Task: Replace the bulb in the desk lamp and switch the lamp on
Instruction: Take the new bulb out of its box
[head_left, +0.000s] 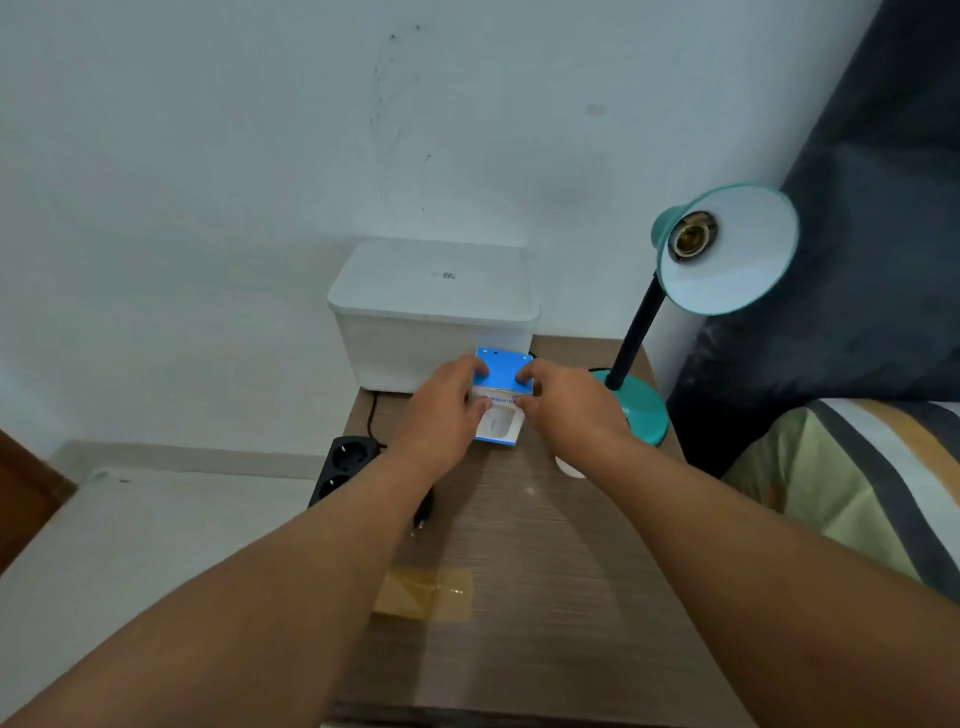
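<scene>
Both hands, left hand (441, 410) and right hand (566, 405), grip a small blue-and-white cardboard bulb box (501, 397) upright on the wood-grain table (519, 571). The teal desk lamp's empty socket (693, 236) lies up and right, nearer the right hand.

Both your arms are bare from the bottom of the picture up to the fingers; no sleeve or cuff is visible anywhere on them. Your left hand (441, 410) has no glove, no ring, and no watch or band at the wrist. Your right hand (566, 410) is the same: uncovered, with nothing worn on the fingers or the wrist. The forearms look smooth and plain, without any marking, tape or bandage that I can see.
</scene>
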